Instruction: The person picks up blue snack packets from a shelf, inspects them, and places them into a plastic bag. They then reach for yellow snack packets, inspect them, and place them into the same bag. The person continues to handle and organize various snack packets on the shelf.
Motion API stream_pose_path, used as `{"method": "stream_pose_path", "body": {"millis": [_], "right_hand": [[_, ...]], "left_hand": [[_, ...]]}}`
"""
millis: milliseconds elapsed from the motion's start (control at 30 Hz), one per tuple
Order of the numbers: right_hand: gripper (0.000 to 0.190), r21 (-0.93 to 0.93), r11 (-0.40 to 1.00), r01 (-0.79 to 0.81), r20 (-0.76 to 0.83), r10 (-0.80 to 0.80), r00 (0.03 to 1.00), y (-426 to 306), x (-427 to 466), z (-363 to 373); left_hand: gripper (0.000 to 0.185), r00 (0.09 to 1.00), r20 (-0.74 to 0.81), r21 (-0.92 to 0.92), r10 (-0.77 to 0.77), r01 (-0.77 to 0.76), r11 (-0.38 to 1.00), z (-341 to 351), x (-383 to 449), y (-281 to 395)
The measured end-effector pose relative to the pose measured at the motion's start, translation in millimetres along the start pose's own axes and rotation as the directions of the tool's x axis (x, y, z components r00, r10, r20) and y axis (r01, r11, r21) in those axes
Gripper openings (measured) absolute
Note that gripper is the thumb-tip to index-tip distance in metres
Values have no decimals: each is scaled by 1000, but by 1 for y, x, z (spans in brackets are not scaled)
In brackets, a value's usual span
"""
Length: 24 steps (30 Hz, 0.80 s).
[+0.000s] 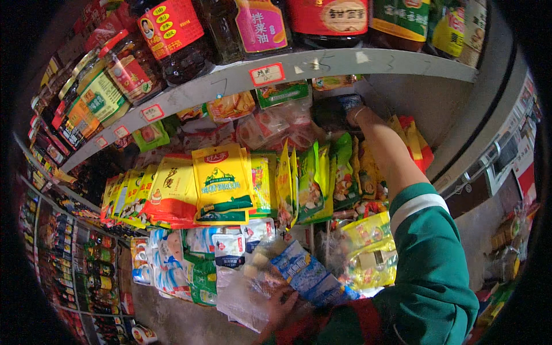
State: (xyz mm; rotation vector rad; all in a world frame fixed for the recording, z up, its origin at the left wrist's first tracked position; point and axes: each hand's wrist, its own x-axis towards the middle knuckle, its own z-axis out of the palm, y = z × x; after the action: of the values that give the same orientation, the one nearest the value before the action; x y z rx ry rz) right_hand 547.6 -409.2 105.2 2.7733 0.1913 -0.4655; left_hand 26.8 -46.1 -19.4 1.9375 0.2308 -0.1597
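Observation:
My right arm reaches deep under the upper shelf board. There my right hand (354,115) is at a dark packet (330,113) with a blue patch, and shadow hides its fingers. Low in front of me, my blurred left hand (282,304) is curled on a clear plastic bag (243,289). Blue printed packets (308,274) lie beside that hand, against my forearm side. Between the two hands stand yellow seasoning pouches (222,183) and green and yellow pouches (311,183), upright in rows.
The grey shelf board (207,79) crosses above, carrying sauce bottles (172,39) and jars (129,71). White and blue bags (170,263) and yellow packs (368,263) lie on the lower level. A side panel (431,116) bounds the right. More stocked shelves (97,267) stand at left.

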Motion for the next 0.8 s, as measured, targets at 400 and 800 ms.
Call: {"method": "stream_pose_path", "body": {"millis": [400, 800], "right_hand": [[29, 28, 999, 14, 32, -15, 999, -10, 36, 13], [28, 10, 1000, -20, -9, 20, 1000, -10, 38, 4]], "left_hand": [[22, 987, -14, 11, 159, -158, 987, 5, -2, -11], [19, 981, 80, -381, -179, 196, 904, 5, -8, -7]]}}
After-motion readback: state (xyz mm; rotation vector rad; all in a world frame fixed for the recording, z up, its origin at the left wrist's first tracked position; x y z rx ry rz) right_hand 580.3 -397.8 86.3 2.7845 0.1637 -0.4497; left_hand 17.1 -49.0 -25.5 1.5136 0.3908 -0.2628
